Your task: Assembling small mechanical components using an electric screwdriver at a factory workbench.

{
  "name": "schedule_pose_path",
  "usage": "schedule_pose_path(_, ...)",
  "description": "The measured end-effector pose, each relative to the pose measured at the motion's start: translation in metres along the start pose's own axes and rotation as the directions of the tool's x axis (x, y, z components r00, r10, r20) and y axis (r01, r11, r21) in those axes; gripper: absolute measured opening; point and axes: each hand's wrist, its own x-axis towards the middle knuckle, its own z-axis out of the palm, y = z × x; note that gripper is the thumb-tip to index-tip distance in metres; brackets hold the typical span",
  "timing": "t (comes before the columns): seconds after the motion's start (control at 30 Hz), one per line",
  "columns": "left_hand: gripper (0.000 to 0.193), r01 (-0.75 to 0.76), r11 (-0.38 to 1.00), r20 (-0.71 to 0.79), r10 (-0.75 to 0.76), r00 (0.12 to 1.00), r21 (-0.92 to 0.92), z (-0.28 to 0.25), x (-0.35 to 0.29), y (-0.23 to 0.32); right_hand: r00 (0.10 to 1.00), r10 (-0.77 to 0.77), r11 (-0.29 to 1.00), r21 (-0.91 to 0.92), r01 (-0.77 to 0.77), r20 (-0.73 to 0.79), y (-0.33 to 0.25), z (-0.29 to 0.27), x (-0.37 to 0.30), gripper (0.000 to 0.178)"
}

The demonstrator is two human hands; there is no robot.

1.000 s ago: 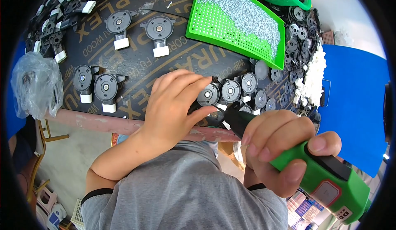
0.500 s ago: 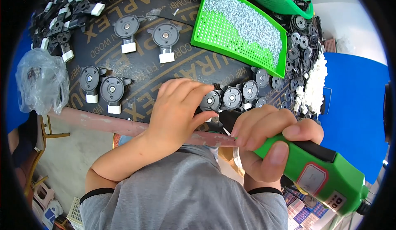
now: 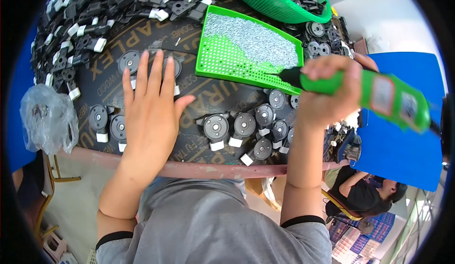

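Note:
My left hand (image 3: 151, 117) lies flat with its fingers spread, holding nothing. Its fingertips reach over two grey wheel-like parts with white tabs, one of them (image 3: 129, 61) partly covered. In my right hand (image 3: 332, 91) is a green electric screwdriver (image 3: 393, 98), gripped near its black nose. The bit points left, over the front right of a green perforated tray (image 3: 237, 78); whether it touches anything there I cannot tell. Small silvery screws (image 3: 256, 39) fill the tray's far side. Several more wheel-like parts (image 3: 216, 127) sit between my hands.
Black parts with white tabs (image 3: 76, 27) heap up at the far left. A clear plastic bag (image 3: 47, 117) lies at the left edge. Behind the tray stands a green basket (image 3: 270, 8) of dark parts. Loose discs (image 3: 315, 29) crowd the right, and a person (image 3: 362, 190) is at lower right.
My left hand has left the near row of wheel-like parts and moved left and away, fingers now spread. My right hand has carried the screwdriver up from that row to the tray.

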Motion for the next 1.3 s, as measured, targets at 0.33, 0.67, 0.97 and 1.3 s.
schedule_pose_path(0.33, 0.056, -0.041, 0.964, 0.263, 0.112, 0.958, -0.264, -0.006, -0.034, 0.022, 0.998, 0.060, 0.998, -0.006, -0.060, 0.018, 0.037, -0.003, -0.001, 0.023)
schedule_pose_path(0.67, 0.050, -0.129, 0.834, 0.058, 0.189, 0.980, -0.537, 0.009, -0.028, 0.026, 0.999, 0.045, 0.997, -0.064, -0.043, 0.027, 0.035, 0.001, -0.003, 0.023)
schedule_pose_path(0.97, 0.045, -0.036, 0.702, 0.070, 0.121, 0.990, -0.712, 0.005, -0.017, 0.019, 0.980, 0.067, 0.983, 0.158, -0.097, 0.186, -0.029, 0.009, -0.003, 0.028)
schedule_pose_path(1.3, 0.049, 0.026, 0.592, 0.089, 0.078, 0.993, -0.805, 0.012, -0.020, 0.021, 0.919, 0.130, 0.986, 0.046, -0.158, 0.373, -0.048, 0.045, -0.049, 0.033)
